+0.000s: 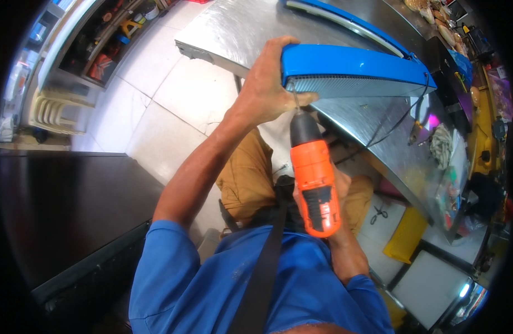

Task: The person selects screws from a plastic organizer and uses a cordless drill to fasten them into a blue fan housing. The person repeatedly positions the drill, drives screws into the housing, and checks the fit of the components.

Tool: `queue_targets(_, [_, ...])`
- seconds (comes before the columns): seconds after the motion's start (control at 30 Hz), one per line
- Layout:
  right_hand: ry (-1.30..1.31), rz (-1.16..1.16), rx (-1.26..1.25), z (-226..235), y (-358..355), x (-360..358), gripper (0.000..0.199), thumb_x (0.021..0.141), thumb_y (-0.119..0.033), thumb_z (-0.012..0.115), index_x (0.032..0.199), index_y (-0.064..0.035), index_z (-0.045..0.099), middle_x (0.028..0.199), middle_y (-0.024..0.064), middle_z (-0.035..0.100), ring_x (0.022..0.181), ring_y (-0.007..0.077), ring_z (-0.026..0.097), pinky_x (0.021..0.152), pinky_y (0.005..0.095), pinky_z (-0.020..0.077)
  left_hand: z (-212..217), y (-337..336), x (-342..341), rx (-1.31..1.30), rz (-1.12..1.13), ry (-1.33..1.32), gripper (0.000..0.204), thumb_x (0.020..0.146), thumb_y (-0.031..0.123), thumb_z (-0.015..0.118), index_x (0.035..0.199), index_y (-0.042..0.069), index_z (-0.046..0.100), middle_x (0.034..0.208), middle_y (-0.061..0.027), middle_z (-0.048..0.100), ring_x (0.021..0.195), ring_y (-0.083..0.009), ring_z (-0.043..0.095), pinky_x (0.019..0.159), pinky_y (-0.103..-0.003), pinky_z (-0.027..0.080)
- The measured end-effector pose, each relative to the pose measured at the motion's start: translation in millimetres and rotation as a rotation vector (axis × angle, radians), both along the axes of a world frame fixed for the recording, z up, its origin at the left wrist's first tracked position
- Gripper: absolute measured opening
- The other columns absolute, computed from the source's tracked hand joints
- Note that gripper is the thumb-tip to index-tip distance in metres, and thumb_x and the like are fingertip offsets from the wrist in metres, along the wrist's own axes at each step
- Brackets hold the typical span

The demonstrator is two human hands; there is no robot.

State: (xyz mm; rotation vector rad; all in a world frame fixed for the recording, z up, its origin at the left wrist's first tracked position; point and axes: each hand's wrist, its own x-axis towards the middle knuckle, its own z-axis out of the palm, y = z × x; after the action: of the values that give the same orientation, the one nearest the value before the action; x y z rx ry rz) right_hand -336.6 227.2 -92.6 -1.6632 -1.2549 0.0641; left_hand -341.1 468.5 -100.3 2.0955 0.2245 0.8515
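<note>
My left hand is closed around the left end of a long blue housing, thumb below and fingers on top. The side of the housing facing me has a pale, finely ribbed grille. In my right hand, mostly hidden behind the tool, is an orange and black power drill. Its long thin bit points away from me, and the tip meets or nearly meets the housing's lower left corner, close to my left thumb. A dark cord hangs from the housing's right end.
The housing rests at the edge of a metal table. Behind it lies a curved blue frame. A rag and assorted items crowd the right side. Scissors lie low at right. Stacked plastic chairs and a dark cabinet stand left.
</note>
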Motion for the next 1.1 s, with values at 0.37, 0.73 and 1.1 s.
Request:
queue_targets(0.37, [0.055,0.000,-0.043,1,-2,2,0.035,0.078,-0.008,0.085,0.108,-0.0006,0.071,0.082,0.0048,0.072,0.067,0.0155,0.071,0.063,0.0297,0.0563,0,-1,-1,0.008,0.002,0.023,0.104,0.067,0.041,0.097,0.148,0.008,0.042,0.131,-0.0194,0.057,0.126,-0.0392,0.060,0.103,-0.054,0.056])
queue_targets(0.73, [0.067,-0.002,-0.062,8,-1,3,0.028,0.076,-0.002,0.080,0.102,0.0003,0.069,0.083,0.0099,0.067,0.067,0.0262,0.067,0.061,0.0358,0.0534,3,0,-2,0.040,0.015,0.050,0.106,0.065,0.039,0.098,0.147,0.007,0.040,0.133,-0.0184,0.056,0.126,-0.0372,0.060,0.106,-0.051,0.054])
queue_targets(1.1, [-0.071,-0.035,-0.038,-2,-7,7,0.019,0.075,-0.001,0.076,0.092,-0.0014,0.068,0.081,0.0103,0.064,0.064,0.0261,0.066,0.058,0.0348,0.0521,7,-2,-1,0.097,0.036,0.112,0.106,0.063,0.038,0.099,0.145,0.006,0.042,0.132,-0.0173,0.055,0.122,-0.0366,0.061,0.105,-0.051,0.053])
